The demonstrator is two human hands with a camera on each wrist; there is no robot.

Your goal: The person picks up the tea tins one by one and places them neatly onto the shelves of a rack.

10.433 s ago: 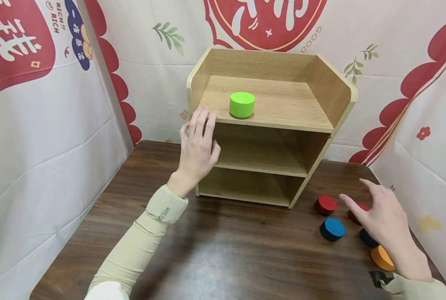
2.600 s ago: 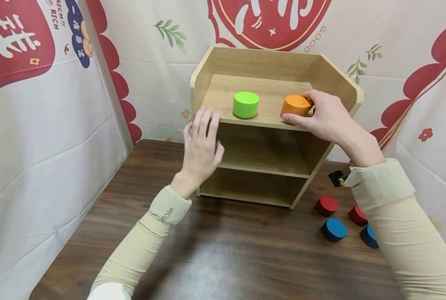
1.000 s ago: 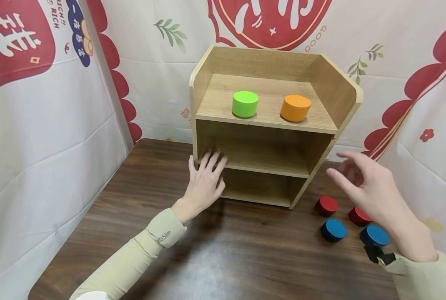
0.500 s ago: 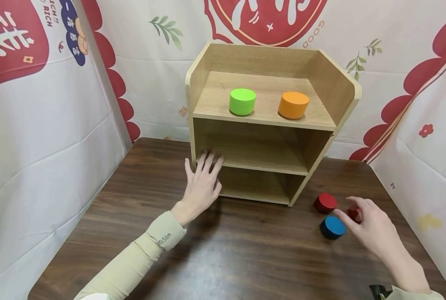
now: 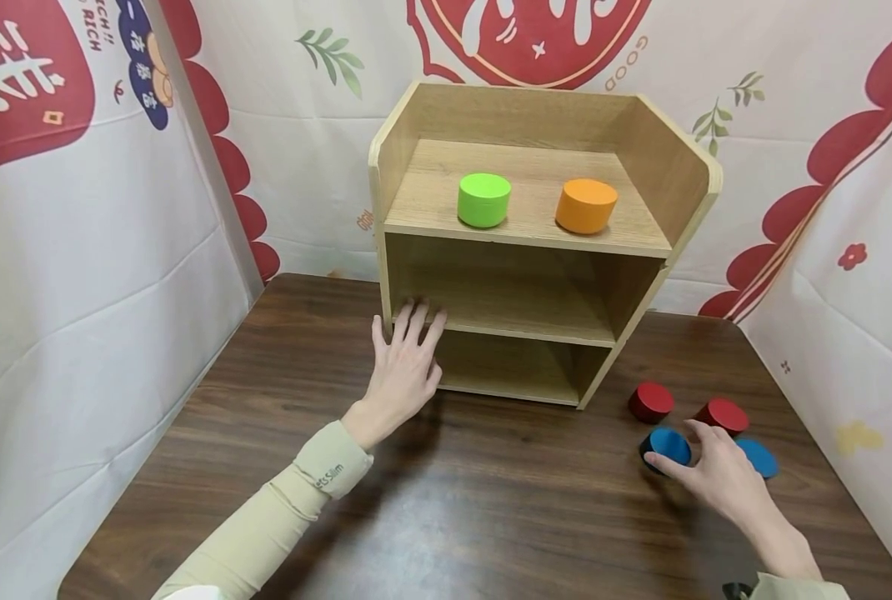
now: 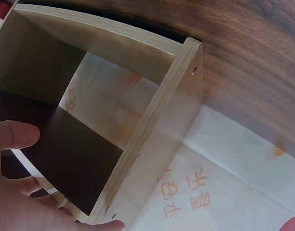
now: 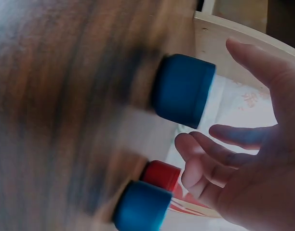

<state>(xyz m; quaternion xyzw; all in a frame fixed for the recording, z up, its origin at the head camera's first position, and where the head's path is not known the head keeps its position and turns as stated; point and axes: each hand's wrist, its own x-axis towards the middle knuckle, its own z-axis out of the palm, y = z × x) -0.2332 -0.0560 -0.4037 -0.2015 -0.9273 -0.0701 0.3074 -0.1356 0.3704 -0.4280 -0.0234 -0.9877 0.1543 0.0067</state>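
Note:
My right hand [image 5: 731, 479] reaches over a short blue cylinder [image 5: 667, 450], thumb on its near side and fingers at its far side. In the right wrist view a gap shows between the fingers and that cylinder [image 7: 185, 90]. The left hand [image 5: 399, 375] has its fingers spread at the left end of the middle shelf's front edge, on a wooden shelf unit [image 5: 506, 332]. Seen from the left wrist, the thumb [image 6: 17, 134] lies over the shelf opening and the fingertips lie along the board's edge. On the top shelf stand a green cylinder [image 5: 483, 202] and an orange cylinder [image 5: 586, 207].
Two red cylinders stand behind the blue one, a left one [image 5: 651, 402] and a right one [image 5: 724, 414]. A second blue cylinder [image 5: 757, 458] is partly hidden by my right hand. Printed cloth [image 5: 303, 183] hangs around the dark wooden table [image 5: 491, 500].
The orange cylinder was set on the top shelf and let go. My left hand dropped from the top shelf to the middle one. My right hand came down to the left blue cylinder.

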